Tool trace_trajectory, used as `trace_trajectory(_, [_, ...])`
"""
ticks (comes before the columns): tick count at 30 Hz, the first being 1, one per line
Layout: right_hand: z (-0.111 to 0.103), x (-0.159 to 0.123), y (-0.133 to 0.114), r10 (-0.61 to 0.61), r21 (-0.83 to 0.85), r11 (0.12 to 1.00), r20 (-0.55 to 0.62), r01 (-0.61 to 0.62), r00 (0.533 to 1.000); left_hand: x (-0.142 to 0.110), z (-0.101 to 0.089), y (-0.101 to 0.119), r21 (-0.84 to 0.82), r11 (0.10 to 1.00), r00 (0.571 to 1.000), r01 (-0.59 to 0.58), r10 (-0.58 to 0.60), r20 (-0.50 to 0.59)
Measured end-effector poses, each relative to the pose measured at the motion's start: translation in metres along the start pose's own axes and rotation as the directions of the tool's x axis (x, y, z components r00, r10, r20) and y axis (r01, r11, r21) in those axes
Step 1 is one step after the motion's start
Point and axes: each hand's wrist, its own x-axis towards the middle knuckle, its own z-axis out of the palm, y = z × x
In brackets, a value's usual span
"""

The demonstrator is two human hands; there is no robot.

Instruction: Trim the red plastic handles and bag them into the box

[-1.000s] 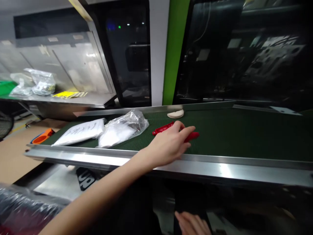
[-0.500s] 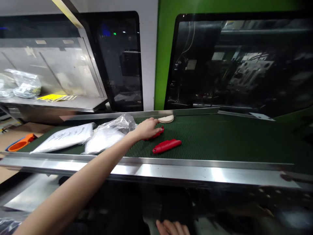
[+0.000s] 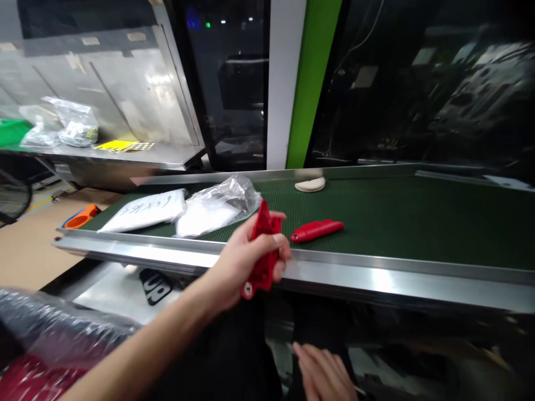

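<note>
In the head view, the left hand (image 3: pixel 246 252) grips a hollow red plastic piece (image 3: pixel 263 268) with a pale ring at its lower end. Right of that hand, a long red plastic piece (image 3: pixel 317 230) lies on the ribbed dark-green belt (image 3: pixel 418 217). Left, a flat white packet (image 3: pixel 146 213) bears blurred dark handwriting; below-left, a black label (image 3: pixel 155 287) reads "UP". The right hand (image 3: pixel 324 370), lower, is cut off; I cannot tell its grip.

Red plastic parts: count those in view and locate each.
2 distinct: one red plastic part in the left hand, another on the green conveyor belt. More may hide under the clear plastic, lower left.
</note>
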Motion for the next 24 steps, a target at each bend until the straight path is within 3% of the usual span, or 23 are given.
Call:
trace_trajectory(1, [-0.009,0.005,0.000,0.022,0.033,0.999,0.054,-0.024,0.998,-0.021,0.006,-0.008,-0.217,0.973,0.997,0.083,-0.082,0.015])
trace_trajectory(3, [-0.030,0.020,0.000,0.100,0.106,0.988,0.151,-0.117,0.983,-0.056,0.017,-0.030,-0.517,0.823,0.970,0.234,-0.235,0.064])
trace_trajectory(6, [-0.058,0.051,-0.009,0.258,0.190,0.933,0.244,-0.307,0.935,-0.092,0.033,-0.064,-0.737,0.610,0.931,0.291,-0.359,0.070])
trace_trajectory(9, [-0.074,0.082,-0.025,0.199,0.245,0.930,0.291,-0.274,0.936,-0.113,0.044,-0.086,-0.827,0.504,0.915,0.250,-0.402,0.032])
trace_trajectory(12, [-0.078,0.103,-0.040,0.048,0.287,0.945,0.352,-0.157,0.935,-0.125,0.048,-0.095,-0.821,0.516,0.922,0.243,-0.385,0.031])
trace_trajectory(15, [-0.078,0.112,-0.051,-0.082,0.296,0.955,0.340,-0.024,0.937,-0.134,0.047,-0.097,-0.773,0.586,0.936,0.244,-0.352,0.029])
trace_trajectory(19, [-0.076,0.117,-0.059,-0.093,0.246,0.969,0.312,0.014,0.946,-0.140,0.045,-0.092,-0.722,0.648,0.912,0.244,-0.407,-0.057])
trace_trajectory(24, [-0.074,0.114,-0.066,-0.064,0.202,0.979,0.345,-0.007,0.936,-0.146,0.048,-0.087,-0.736,0.632,0.871,0.245,-0.476,-0.119])
